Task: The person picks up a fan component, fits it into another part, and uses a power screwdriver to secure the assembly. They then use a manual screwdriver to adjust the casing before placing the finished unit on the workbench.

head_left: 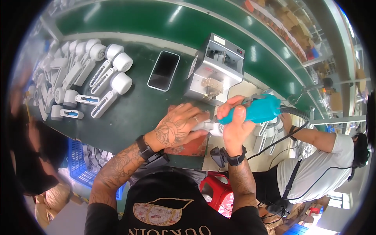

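Observation:
My left hand (178, 124) is closed on a white handheld device with a round grilled head (216, 128), whose handle is mostly covered by my fingers. In my right hand (237, 126) is a teal electric screwdriver (263, 109), lying roughly sideways with its black cord trailing right. The screwdriver's front end is close to the device's round head; my fingers hide whether the two touch. Beneath my hands lies a worn reddish mat (184, 150). Several similar white devices (111, 92) lie at the left of the green bench, some with open handles showing blue parts inside.
A grey metal machine (215, 66) stands just beyond my hands, with a phone (164, 70) to its left. A blue basket (76, 156) of white parts sits below the bench's left edge. At right, a co-worker in white (317, 168) reaches near more white devices (266, 135).

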A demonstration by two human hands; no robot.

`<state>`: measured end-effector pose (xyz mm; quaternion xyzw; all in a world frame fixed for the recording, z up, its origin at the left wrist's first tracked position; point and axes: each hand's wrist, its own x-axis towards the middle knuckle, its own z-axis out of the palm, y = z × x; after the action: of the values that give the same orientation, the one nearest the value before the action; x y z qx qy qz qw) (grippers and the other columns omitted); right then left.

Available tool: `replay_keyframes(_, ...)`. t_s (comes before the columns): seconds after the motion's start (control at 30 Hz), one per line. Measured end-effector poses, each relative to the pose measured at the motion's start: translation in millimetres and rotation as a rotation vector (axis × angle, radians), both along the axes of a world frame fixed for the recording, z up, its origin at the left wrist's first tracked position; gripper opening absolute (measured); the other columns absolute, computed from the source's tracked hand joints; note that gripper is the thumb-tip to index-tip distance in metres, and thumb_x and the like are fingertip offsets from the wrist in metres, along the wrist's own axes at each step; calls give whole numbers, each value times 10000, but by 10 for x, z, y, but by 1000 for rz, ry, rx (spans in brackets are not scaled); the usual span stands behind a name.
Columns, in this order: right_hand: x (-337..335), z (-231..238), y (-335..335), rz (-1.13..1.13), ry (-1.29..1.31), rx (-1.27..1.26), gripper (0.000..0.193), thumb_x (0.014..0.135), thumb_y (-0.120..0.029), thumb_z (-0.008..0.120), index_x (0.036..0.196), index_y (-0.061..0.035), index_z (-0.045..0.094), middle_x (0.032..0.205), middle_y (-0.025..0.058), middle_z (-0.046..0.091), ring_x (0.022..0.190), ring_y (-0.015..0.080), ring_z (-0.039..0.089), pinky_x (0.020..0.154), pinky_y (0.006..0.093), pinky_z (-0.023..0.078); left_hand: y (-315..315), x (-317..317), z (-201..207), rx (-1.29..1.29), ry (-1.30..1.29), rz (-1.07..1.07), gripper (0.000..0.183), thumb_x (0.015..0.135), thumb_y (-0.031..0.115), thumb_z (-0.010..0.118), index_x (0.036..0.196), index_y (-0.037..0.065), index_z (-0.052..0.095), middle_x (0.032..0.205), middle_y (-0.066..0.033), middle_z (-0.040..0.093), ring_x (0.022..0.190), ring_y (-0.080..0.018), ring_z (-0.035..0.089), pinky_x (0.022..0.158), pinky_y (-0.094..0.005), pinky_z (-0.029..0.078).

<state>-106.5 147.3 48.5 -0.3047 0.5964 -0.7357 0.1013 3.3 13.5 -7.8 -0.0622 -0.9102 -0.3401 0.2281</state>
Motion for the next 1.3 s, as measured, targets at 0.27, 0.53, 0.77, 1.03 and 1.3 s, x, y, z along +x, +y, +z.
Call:
replay_keyframes(0.27,-11,-128,-52,32,-7,-55,371,1008,-367,593,942,-18,486,705,79,520,610,181,517,572,337,448,0,-7,48,-66,-16,35,418,839,324,748,1175,92,653,1094,-70,627,970,-282,570,853,-432,459)
replay_keyframes(0.53,-95,49,-193,-10,-26,1,392,1006,-394,599,1038,-9,533,734,56,540,644,170,541,595,319,463,-23,35,39,-113,-43,30,432,888,358,686,1234,108,614,1091,-71,603,1002,-283,558,900,-413,455)
replay_keyframes(0.77,-356,92,-570,-59,187,-17,284,1049,-290,528,1032,-6,533,741,53,549,659,160,561,607,298,462,-1,72,55,-56,-37,9,440,876,293,676,1261,92,605,1118,-77,599,1023,-271,555,919,-417,453)
replay_keyframes(1.03,-89,105,-365,-19,46,-34,283,1037,-272,533,1021,10,529,709,78,547,619,177,548,582,322,464,-48,54,70,-35,-32,4,435,866,260,642,1239,40,602,1078,-106,578,1018,-285,541,908,-417,451)
replay_keyframes(1.3,163,129,157,26,-12,-12,577,942,-518,649,1085,23,507,682,62,506,599,178,520,567,324,443,-40,0,43,-25,-28,15,435,867,230,711,1278,113,628,1038,-60,613,961,-264,571,831,-415,467)
